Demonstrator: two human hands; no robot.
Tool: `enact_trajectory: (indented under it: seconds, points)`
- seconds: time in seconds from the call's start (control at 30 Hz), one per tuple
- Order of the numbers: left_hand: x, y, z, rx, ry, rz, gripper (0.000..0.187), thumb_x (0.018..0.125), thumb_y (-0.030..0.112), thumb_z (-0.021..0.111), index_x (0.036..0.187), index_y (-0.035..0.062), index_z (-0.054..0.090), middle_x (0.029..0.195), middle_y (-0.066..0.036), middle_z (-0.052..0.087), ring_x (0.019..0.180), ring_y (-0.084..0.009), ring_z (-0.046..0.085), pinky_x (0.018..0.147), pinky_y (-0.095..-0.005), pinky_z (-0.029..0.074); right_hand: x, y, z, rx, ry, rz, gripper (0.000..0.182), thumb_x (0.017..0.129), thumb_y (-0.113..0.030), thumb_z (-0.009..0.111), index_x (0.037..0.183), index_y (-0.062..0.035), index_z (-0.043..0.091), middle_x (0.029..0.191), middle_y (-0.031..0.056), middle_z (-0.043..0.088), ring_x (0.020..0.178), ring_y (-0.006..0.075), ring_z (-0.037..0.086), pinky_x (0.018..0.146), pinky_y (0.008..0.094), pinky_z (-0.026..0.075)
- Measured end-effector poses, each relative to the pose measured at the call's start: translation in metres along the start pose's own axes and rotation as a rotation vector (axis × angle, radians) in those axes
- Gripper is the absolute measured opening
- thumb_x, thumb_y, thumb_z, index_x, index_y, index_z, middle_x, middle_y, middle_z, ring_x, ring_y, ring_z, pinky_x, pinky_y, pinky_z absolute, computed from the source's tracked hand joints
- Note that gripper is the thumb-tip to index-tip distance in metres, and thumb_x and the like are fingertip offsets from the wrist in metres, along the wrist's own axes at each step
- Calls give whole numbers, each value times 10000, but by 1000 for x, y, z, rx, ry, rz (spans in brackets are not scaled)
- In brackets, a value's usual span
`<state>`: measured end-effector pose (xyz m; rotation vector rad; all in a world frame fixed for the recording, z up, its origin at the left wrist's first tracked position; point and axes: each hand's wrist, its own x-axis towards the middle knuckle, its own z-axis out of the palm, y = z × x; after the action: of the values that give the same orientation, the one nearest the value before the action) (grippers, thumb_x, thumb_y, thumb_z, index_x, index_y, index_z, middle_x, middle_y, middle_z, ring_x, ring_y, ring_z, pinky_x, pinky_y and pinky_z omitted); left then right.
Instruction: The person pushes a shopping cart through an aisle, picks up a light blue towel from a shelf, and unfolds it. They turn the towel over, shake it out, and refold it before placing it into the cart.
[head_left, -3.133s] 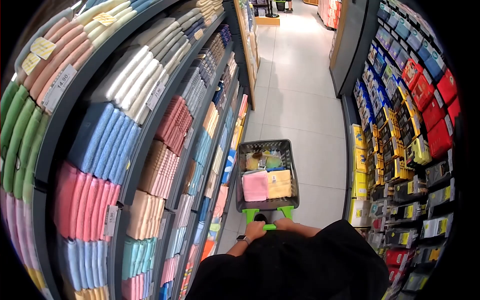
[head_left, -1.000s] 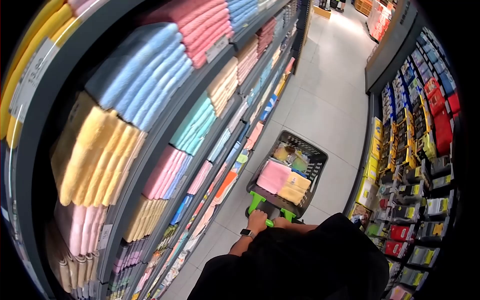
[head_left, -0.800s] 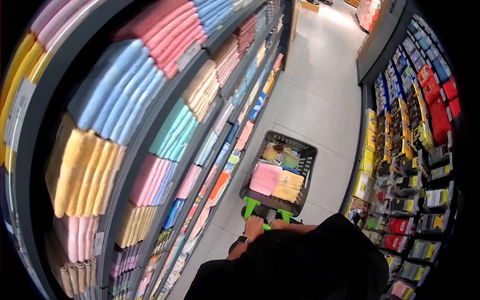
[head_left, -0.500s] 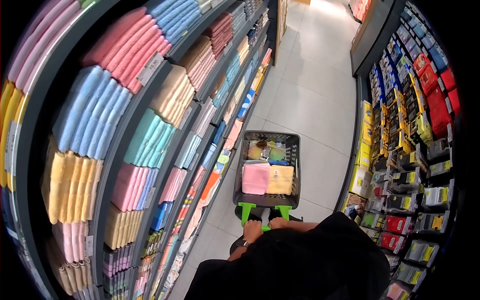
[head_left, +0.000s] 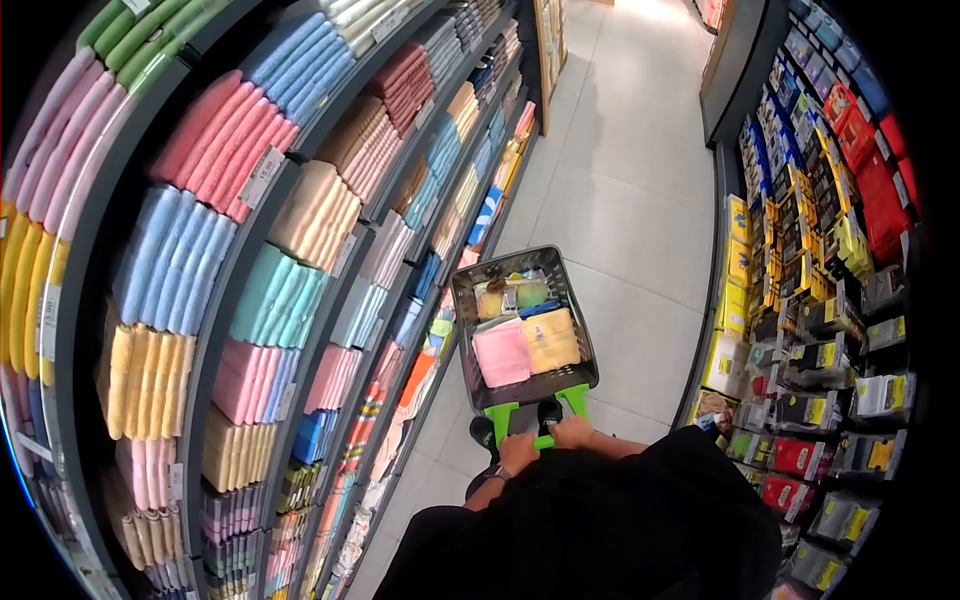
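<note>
Both my left hand (head_left: 518, 453) and my right hand (head_left: 573, 433) are closed around the green handle (head_left: 543, 440) of a dark shopping basket (head_left: 465, 345), side by side. The basket is just ahead of my feet, tilted a little to the left. Inside its near half lie a folded pink towel (head_left: 502, 353) and a folded pale yellow towel (head_left: 551, 341), touching each other. Clear-wrapped items (head_left: 517, 294) fill the far part; their contents are hard to make out.
Shelves of folded towels (head_left: 207, 257) line the left side. On the right, a rack holds hanging packets (head_left: 800, 408). Pale floor tiles (head_left: 630, 230) run ahead between them, and a dark pillar (head_left: 735, 75) stands at the far right.
The basket has turned anticlockwise, its far end now further left. My right hand has moved slightly up with the handle. The left shelves appear shifted, and my shoes show more below the basket.
</note>
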<state>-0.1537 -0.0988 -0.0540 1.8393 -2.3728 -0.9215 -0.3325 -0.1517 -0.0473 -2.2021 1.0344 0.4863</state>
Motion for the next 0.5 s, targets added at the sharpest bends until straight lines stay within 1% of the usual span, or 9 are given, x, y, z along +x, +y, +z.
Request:
enact_trajectory:
  seconds: [0.07, 0.13, 0.17, 0.2, 0.23, 0.3, 0.33, 0.43, 0.5]
  points:
    - [7, -2, 1, 33, 69, -9, 124, 677, 187, 626, 716, 70, 622, 713, -129, 641, 713, -324, 625, 629, -462, 455, 3, 3, -4, 2, 50, -10, 299, 759, -344, 570, 853, -81, 677, 791, 159, 675, 747, 326, 668, 660, 447, 525]
    - [11, -2, -14, 52, 91, -36, 117, 679, 183, 620, 710, 70, 622, 704, -131, 641, 703, -322, 628, 626, -460, 461, 6, 0, -15, 24, 116, -3, 323, 722, -368, 613, 820, -64, 659, 764, 171, 667, 727, 336, 661, 659, 452, 524]
    - [14, -3, -22, 66, 107, -58, 111, 681, 178, 614, 704, 70, 622, 695, -133, 640, 693, -320, 630, 624, -457, 466, 8, -1, -20, 23, 117, -14, 323, 722, -368, 613, 820, -64, 659, 764, 171, 667, 727, 336, 661, 659, 452, 524]
    - [17, -5, -28, 70, 155, -23, 107, 679, 177, 610, 693, 71, 622, 684, -138, 640, 672, -320, 634, 611, -454, 475, 11, -3, -24, 38, 153, -19, 335, 704, -375, 629, 817, -62, 655, 747, 174, 662, 719, 343, 658, 654, 452, 523]
    - [20, -7, -34, 77, 158, -28, 107, 679, 177, 610, 693, 71, 622, 684, -138, 640, 672, -320, 634, 611, -454, 475, 13, -4, -29, 54, 189, -22, 348, 685, -382, 645, 815, -59, 652, 731, 178, 657, 710, 349, 654, 650, 452, 522]
    - [25, -16, -41, 47, 169, -39, 115, 674, 162, 595, 707, 58, 631, 664, -171, 627, 650, -361, 618, 613, -481, 477, 21, -6, -38, 48, 230, -49, 343, 677, -378, 648, 812, -62, 655, 723, 180, 655, 699, 353, 651, 646, 451, 521]
    - [29, -21, -44, 50, 154, -38, 120, 673, 164, 592, 718, 63, 641, 672, -174, 630, 668, -364, 622, 614, -480, 479, 23, -7, -42, 44, 266, -70, 338, 668, -373, 651, 808, -66, 658, 715, 182, 654, 688, 357, 648, 642, 450, 521]
    - [41, -33, -60, 71, 158, -50, 87, 659, 157, 603, 681, 75, 621, 680, -158, 634, 670, -338, 628, 617, -474, 474, 38, -8, -53, 51, 316, -86, 317, 670, -370, 641, 777, -73, 663, 713, 181, 653, 682, 353, 647, 644, 457, 517]
    - [51, -39, -72, 73, 186, -38, 86, 654, 150, 598, 681, 73, 623, 686, -166, 633, 673, -344, 625, 622, -476, 474, 49, -7, -61, 57, 341, -90, 320, 670, -368, 645, 790, -71, 662, 694, 180, 643, 665, 358, 639, 632, 466, 510]
